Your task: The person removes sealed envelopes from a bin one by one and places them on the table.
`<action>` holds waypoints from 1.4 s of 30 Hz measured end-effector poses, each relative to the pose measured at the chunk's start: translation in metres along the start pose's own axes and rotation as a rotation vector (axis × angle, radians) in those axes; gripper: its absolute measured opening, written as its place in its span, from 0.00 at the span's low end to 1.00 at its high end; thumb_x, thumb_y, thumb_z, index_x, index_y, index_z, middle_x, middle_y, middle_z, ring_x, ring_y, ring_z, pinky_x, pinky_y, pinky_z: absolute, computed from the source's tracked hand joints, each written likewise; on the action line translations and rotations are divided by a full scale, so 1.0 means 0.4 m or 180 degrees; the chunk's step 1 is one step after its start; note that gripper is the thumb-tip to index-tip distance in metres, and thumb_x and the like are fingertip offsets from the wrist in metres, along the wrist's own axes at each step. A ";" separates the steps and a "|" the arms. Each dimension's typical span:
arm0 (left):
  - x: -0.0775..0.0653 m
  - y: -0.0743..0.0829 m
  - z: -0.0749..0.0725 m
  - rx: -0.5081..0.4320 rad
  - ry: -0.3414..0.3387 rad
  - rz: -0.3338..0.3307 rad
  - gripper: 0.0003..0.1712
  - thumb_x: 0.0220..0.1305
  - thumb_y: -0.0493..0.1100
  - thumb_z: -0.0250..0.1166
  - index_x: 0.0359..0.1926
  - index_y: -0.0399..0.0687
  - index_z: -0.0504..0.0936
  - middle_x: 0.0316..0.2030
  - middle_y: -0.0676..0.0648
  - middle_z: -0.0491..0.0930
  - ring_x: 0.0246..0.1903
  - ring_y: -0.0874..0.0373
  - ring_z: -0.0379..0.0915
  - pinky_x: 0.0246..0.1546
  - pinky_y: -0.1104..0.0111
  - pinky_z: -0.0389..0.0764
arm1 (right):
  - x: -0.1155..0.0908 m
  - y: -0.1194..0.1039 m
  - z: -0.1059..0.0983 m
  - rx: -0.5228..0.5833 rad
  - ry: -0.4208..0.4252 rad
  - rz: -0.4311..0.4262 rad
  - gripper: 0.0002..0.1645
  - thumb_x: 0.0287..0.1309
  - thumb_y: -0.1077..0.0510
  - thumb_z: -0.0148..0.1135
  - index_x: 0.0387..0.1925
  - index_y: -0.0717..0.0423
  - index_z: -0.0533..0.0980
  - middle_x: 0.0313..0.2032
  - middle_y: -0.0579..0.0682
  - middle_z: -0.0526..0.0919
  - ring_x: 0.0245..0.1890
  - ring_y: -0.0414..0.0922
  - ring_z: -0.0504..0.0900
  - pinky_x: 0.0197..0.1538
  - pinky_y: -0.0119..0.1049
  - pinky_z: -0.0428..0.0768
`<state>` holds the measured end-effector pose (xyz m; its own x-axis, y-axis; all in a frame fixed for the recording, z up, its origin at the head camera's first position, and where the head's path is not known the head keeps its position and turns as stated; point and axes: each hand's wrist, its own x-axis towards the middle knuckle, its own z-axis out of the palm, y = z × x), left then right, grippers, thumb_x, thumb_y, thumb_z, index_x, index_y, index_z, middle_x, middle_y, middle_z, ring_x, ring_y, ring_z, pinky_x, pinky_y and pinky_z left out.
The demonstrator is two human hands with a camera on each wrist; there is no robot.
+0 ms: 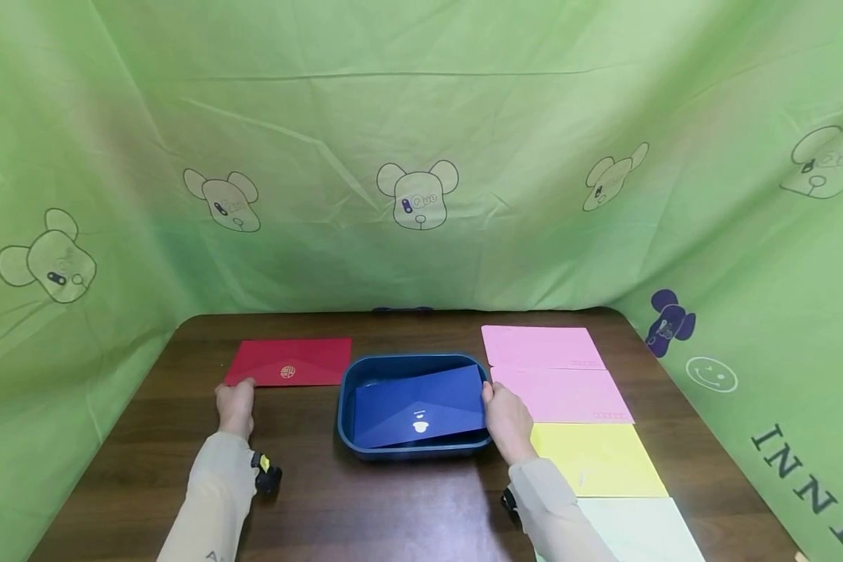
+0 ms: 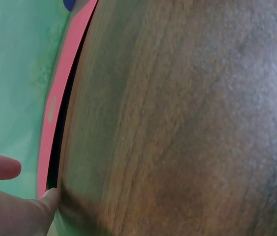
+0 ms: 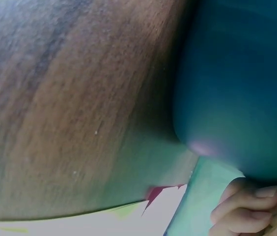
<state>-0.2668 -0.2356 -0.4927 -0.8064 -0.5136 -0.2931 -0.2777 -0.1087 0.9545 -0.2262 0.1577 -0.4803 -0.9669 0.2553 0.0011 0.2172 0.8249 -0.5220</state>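
A red envelope (image 1: 291, 362) with a gold emblem lies at the back left of the table. My left hand (image 1: 236, 404) is at its near left corner. In the left wrist view, one fingertip (image 2: 51, 195) meets the envelope's edge while another digit stands apart, with a dark gap under the edge. A dark blue envelope (image 1: 421, 406) with a white print lies tilted inside a blue plastic tub (image 1: 344, 421). At the tub's right side, my right hand (image 1: 509, 421) pinches that envelope's right edge. In the right wrist view its fingers (image 3: 244, 209) are curled beside the tub's rim.
Down the right side of the table (image 1: 421, 515) runs a column of envelopes: two pink (image 1: 558, 394), one yellow (image 1: 597, 460) and one pale green (image 1: 639, 527). A green printed cloth (image 1: 421, 265) hangs behind and along both sides.
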 end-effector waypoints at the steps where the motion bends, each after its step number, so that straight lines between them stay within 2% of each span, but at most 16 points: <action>1: -0.001 0.001 0.001 0.0002 0.0000 0.0017 0.41 0.62 0.35 0.44 0.69 0.22 0.35 0.72 0.28 0.40 0.73 0.40 0.38 0.74 0.58 0.44 | 0.000 0.000 0.001 0.0000 0.0004 -0.0002 0.23 0.70 0.50 0.43 0.22 0.57 0.71 0.15 0.51 0.67 0.19 0.47 0.69 0.22 0.34 0.61; 7: -0.005 0.005 0.000 -0.0042 0.0020 0.0045 0.38 0.62 0.35 0.44 0.69 0.19 0.40 0.72 0.28 0.43 0.72 0.40 0.41 0.74 0.57 0.46 | -0.002 0.000 0.003 0.0035 0.0025 -0.0010 0.23 0.70 0.50 0.44 0.23 0.59 0.73 0.15 0.51 0.67 0.18 0.46 0.69 0.22 0.33 0.61; 12: -0.007 0.007 -0.003 0.0056 -0.0012 0.0074 0.36 0.63 0.35 0.43 0.67 0.17 0.45 0.71 0.26 0.46 0.71 0.38 0.43 0.74 0.56 0.46 | -0.005 -0.001 0.003 0.0055 0.0010 -0.0011 0.23 0.70 0.50 0.43 0.24 0.59 0.73 0.15 0.51 0.67 0.18 0.46 0.69 0.22 0.33 0.61; 22: -0.017 0.015 -0.006 0.0238 -0.0096 0.0056 0.37 0.65 0.37 0.43 0.68 0.17 0.43 0.71 0.25 0.44 0.72 0.36 0.41 0.74 0.54 0.45 | -0.008 -0.008 -0.005 0.0045 -0.0047 0.0018 0.23 0.70 0.50 0.43 0.26 0.60 0.75 0.15 0.51 0.67 0.20 0.46 0.70 0.22 0.33 0.62; 27: -0.028 0.027 0.007 0.0581 -0.0104 0.0207 0.37 0.64 0.38 0.44 0.68 0.20 0.43 0.68 0.23 0.49 0.70 0.35 0.46 0.72 0.51 0.50 | -0.007 -0.009 -0.007 0.0039 -0.0079 0.0045 0.23 0.71 0.50 0.43 0.27 0.60 0.75 0.15 0.51 0.67 0.19 0.46 0.70 0.22 0.33 0.62; 30: -0.039 0.038 0.026 0.1012 -0.0132 0.0483 0.36 0.64 0.37 0.45 0.68 0.21 0.46 0.65 0.22 0.56 0.66 0.32 0.53 0.69 0.48 0.55 | -0.007 -0.008 -0.009 0.0037 -0.0110 0.0058 0.23 0.71 0.50 0.43 0.28 0.60 0.75 0.15 0.51 0.68 0.19 0.46 0.71 0.22 0.33 0.62; 32: -0.051 0.045 0.048 0.1261 -0.0225 0.0781 0.35 0.64 0.36 0.47 0.68 0.23 0.47 0.63 0.22 0.59 0.64 0.31 0.57 0.67 0.46 0.59 | -0.006 -0.007 -0.011 0.0039 -0.0129 0.0072 0.23 0.71 0.50 0.42 0.29 0.60 0.76 0.15 0.51 0.68 0.19 0.46 0.71 0.22 0.33 0.62; 35: -0.083 0.052 0.098 0.1554 -0.0489 0.1407 0.32 0.63 0.32 0.49 0.67 0.25 0.55 0.58 0.25 0.65 0.58 0.32 0.65 0.61 0.46 0.66 | -0.007 -0.003 -0.015 0.0041 -0.0136 0.0094 0.24 0.71 0.50 0.42 0.30 0.61 0.76 0.16 0.51 0.68 0.20 0.46 0.71 0.22 0.33 0.63; 39: -0.151 0.051 0.165 0.1981 -0.0841 0.2271 0.24 0.61 0.30 0.55 0.59 0.30 0.69 0.51 0.32 0.73 0.48 0.40 0.73 0.52 0.52 0.76 | -0.006 0.001 -0.018 0.0030 -0.0117 0.0115 0.24 0.71 0.49 0.41 0.30 0.61 0.76 0.15 0.51 0.68 0.19 0.47 0.71 0.22 0.33 0.62; 42: -0.207 0.040 0.200 0.2473 -0.0907 0.2881 0.17 0.59 0.31 0.60 0.51 0.34 0.77 0.44 0.36 0.79 0.43 0.45 0.77 0.45 0.56 0.81 | -0.006 0.003 -0.020 0.0013 -0.0105 0.0111 0.24 0.71 0.49 0.41 0.29 0.61 0.76 0.15 0.51 0.68 0.19 0.47 0.71 0.21 0.33 0.62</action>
<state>-0.2463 -0.1267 -0.4577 -0.9284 0.0748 0.3639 0.2830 0.7772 0.5621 -0.2224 0.1620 -0.4743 -0.9627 0.2669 -0.0451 0.2502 0.8136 -0.5248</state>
